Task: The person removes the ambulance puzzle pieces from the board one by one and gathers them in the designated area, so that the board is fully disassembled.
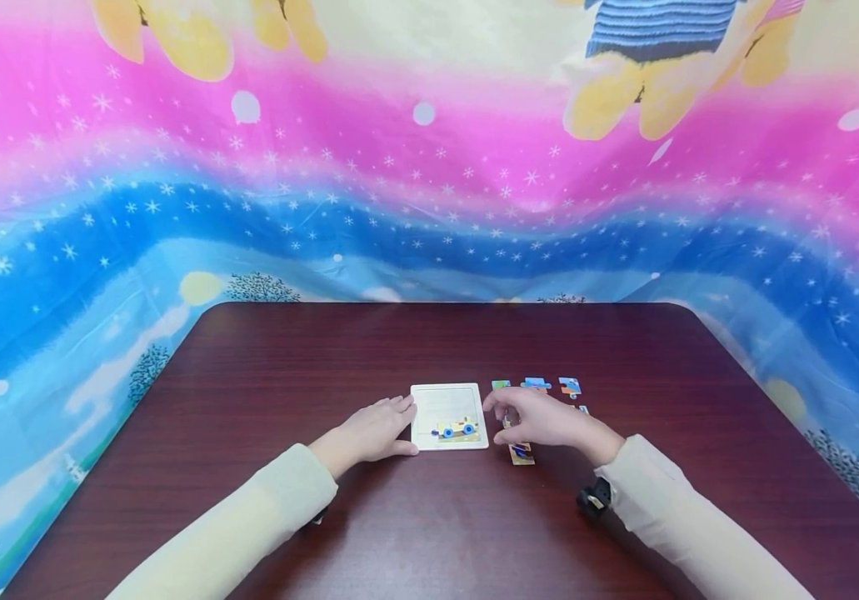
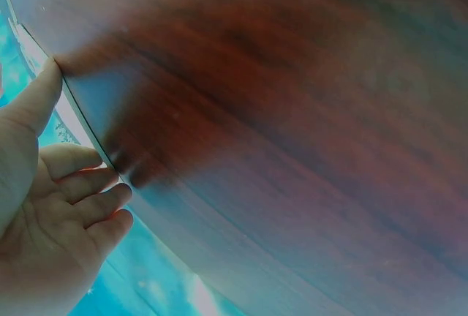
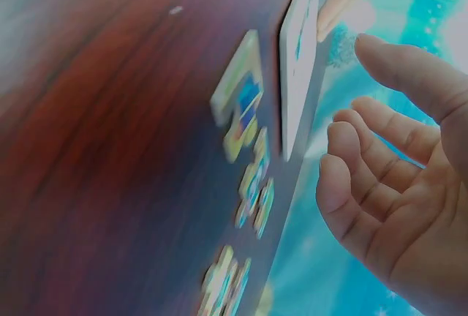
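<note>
A white, square puzzle tray lies on the table, with joined pieces picturing a yellow vehicle with blue wheels in its lower right part. At the tray's left edge my left hand rests with thumb and fingertips spread along the rim. My right hand hovers just right of the tray, over loose jigsaw pieces. In the right wrist view its fingers bend loosely and hold nothing. The nearest jigsaw piece lies on the table beside the tray; the right hand partly hides other pieces in the head view.
Several loose pieces, among them a green one, a blue one and a corner one, lie right of the tray. The dark wooden table ends at a patterned cloth behind it.
</note>
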### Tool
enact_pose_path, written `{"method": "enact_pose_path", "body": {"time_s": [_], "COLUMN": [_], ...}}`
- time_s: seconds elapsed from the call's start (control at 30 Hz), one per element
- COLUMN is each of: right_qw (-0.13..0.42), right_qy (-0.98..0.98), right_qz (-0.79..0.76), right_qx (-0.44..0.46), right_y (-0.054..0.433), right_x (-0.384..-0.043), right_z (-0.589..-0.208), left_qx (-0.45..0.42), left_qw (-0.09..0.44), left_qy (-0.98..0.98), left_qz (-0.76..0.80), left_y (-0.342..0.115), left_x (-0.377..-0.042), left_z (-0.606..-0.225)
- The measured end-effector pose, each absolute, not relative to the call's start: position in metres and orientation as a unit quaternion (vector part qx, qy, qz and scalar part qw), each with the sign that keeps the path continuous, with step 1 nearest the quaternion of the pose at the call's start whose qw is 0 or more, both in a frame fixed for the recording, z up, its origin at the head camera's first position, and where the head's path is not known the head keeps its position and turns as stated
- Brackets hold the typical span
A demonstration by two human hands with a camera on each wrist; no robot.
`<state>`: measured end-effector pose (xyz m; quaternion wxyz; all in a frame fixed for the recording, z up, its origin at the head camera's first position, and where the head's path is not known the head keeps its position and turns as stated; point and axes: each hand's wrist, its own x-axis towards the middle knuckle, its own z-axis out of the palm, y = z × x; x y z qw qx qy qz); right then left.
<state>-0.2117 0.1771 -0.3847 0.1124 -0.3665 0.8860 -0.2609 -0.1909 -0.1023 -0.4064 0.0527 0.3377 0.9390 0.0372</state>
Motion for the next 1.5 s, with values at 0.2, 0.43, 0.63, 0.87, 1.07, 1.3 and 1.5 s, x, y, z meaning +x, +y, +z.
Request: {"method": "enact_pose_path", "body": {"time_s": [0.2, 0.43, 0.63, 0.87, 1.07, 1.3, 1.5], "right_qw": [0.126, 0.142, 0.148, 0.134, 0.121, 0.126, 0.132], "right_qy": [0.883, 0.878, 0.877, 0.886, 0.891, 0.894, 0.897], "right_qz": [-0.259, -0.251, -0.233, -0.198, -0.175, -0.162, -0.158], "right_qx": [-0.371, -0.381, -0.393, -0.398, -0.402, -0.398, -0.391], "right_y": [0.157, 0.136, 0.125, 0.118, 0.115, 0.113, 0.112], "right_x": [-0.214, -0.218, -0.218, -0.220, -0.219, -0.219, -0.221], "right_z": [-0.382, -0.388, -0.393, -0.398, -0.400, -0.401, -0.402], "left_qx": [0.335, 0.329, 0.330, 0.331, 0.328, 0.327, 0.327], "left_qw": [0.052, 0.056, 0.055, 0.054, 0.054, 0.055, 0.055], "left_qy": [0.940, 0.942, 0.942, 0.941, 0.942, 0.943, 0.943], "left_qz": [0.034, 0.039, 0.042, 0.043, 0.041, 0.036, 0.036], "left_y": [-0.102, -0.101, -0.101, -0.101, -0.101, -0.102, -0.102], "left_x": [-0.191, -0.190, -0.191, -0.192, -0.193, -0.192, -0.191], "left_z": [-0.407, -0.406, -0.407, -0.408, -0.409, -0.408, -0.407]}}
